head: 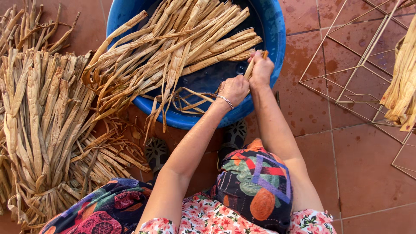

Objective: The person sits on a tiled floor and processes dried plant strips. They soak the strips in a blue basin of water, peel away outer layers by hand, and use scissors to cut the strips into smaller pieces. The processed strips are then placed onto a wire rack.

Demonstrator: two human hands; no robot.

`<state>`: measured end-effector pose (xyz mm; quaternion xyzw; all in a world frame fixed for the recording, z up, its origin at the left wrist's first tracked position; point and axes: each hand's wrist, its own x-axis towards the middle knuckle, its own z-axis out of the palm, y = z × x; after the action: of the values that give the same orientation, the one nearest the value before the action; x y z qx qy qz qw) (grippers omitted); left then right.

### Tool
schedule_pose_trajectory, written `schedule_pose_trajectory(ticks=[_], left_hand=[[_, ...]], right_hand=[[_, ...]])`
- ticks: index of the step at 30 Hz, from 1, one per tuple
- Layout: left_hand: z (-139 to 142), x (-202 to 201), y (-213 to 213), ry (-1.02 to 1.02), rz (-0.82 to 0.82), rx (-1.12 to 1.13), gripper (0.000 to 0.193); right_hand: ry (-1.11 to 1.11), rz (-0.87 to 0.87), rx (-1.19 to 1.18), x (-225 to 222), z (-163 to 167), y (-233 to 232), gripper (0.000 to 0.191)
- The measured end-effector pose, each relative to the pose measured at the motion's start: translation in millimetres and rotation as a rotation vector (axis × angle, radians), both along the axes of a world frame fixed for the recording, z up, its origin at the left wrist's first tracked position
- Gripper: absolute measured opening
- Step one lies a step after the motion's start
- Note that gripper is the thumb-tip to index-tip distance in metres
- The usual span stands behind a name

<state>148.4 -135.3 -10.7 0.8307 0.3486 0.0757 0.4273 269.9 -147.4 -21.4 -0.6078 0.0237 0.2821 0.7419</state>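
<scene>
Soaking stage: right hand (261, 68) and left hand (234, 89) both clamp one dried leaf strip (252, 66) over the blue basin (277, 39); next move probably needs steady pulling.

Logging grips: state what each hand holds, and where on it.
Both hands grip one dried strip: right hand at its upper end, left hand lower down, over the blue tub.

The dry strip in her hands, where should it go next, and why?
Probably down into the water. Both hands, left hand and right hand, grip one strip over the blue tub, where dark water shows below the other strips.
</scene>
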Motion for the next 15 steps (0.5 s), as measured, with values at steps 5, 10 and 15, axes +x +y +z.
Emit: schedule_pose_trajectory(ticks=[5, 10, 15], left_hand=[[13.5, -3.8, -9.7, -0.041, -0.071, 0.150, 0.029], [19.4, -11.1, -18.2, -0.142, -0.070, 0.242, 0.020], [20.2, -22.8, -23.8, -0.205, -0.095, 0.337, 0.015]], right_hand=[[-0.052, -0.171, 0.027, 35.5, 16.4, 11.9, 0.019], [0.037, -0.256, -0.077, 62.9, 39.8, 14.4, 0.017], [0.008, -0.362, -0.139, 83.5, 46.2, 11.8, 0.011]])
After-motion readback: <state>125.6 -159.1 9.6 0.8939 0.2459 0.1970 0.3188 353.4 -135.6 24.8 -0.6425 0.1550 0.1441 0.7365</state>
